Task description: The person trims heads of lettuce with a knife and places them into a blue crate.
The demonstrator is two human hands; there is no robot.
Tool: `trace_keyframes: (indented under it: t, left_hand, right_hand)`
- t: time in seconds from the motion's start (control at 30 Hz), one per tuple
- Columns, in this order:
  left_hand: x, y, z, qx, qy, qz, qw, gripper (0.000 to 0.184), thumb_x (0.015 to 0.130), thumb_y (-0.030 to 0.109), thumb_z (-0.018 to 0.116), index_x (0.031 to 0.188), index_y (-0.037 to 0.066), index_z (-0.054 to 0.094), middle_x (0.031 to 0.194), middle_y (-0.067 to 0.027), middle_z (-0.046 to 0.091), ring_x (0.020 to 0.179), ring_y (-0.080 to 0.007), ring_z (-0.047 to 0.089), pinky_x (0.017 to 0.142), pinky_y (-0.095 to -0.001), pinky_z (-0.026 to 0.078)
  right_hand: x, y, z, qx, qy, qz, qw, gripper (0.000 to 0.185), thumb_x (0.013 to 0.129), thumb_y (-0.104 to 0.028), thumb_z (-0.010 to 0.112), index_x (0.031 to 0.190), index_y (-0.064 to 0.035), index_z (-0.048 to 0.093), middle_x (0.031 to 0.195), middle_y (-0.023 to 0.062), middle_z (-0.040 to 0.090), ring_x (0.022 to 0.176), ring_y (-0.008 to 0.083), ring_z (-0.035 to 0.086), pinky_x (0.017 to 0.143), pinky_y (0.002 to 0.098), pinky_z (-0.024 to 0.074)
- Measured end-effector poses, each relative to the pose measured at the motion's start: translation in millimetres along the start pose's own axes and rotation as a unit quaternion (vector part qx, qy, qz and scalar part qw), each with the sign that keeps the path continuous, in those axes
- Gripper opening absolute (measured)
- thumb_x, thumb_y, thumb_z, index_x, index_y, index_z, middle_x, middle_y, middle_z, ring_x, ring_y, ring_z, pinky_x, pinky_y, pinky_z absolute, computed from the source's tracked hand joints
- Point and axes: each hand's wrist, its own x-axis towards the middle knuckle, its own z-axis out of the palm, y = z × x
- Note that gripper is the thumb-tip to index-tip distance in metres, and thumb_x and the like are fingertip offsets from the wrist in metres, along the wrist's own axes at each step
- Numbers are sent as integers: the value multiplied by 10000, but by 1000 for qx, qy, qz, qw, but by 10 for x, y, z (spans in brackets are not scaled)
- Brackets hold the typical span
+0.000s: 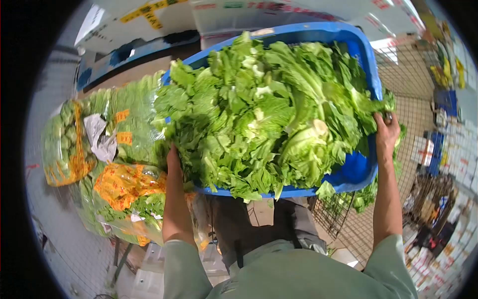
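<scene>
A blue plastic tub (374, 65) heaped with leafy green lettuce (264, 114) spans the middle of the view in front of my body. On the right, my right hand (387, 128) is closed on the tub's rim, its fingers bent round it beside some leaves. At the tub's left side is my left hand (173, 153), its fingers hidden under the leaves, so its grip does not show. A pale cut stem end (319, 128) shows on a lettuce head near the tub's front right.
Bagged greens (134, 102) and an orange-printed bag (127, 184) lie left of the tub. A wire mesh cage (411, 109) with loose leaves is at the right. White printed boxes (298, 12) stand behind. Stacked goods (463, 164) line the far right.
</scene>
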Motion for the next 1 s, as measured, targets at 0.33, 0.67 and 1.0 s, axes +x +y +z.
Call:
trace_keyframes:
  t: [0.33, 0.67, 1.0]
  left_hand:
    - [-1467, 392, 41, 15, 82, 93, 992, 412, 963, 303, 482, 1248, 10, 532, 1186, -90, 603, 1026, -237, 587, 892, -350, 469]
    - [-2313, 992, 203, 57, 134, 136, 980, 392, 932, 250, 512, 1216, -18, 549, 1168, -112, 606, 1042, -223, 590, 909, -358, 465]
    - [-2032, 891, -193, 120, 208, 203, 949, 427, 892, 346, 620, 1086, -34, 608, 1094, -90, 610, 968, -175, 529, 876, -308, 400]
  right_hand:
    - [608, 1065, -52, 103, -87, 43, 990, 214, 772, -190, 691, 835, 5, 628, 718, -10, 577, 656, 90, 493, 627, 246, 411]
    - [-115, 1614, -133, 202, -37, 178, 962, 305, 721, -166, 725, 954, 13, 645, 709, 2, 554, 641, 113, 461, 619, 253, 384]
    - [-331, 1147, -57, 191, -48, 145, 970, 189, 720, -133, 676, 833, 6, 616, 621, -20, 494, 556, 88, 395, 525, 265, 333]
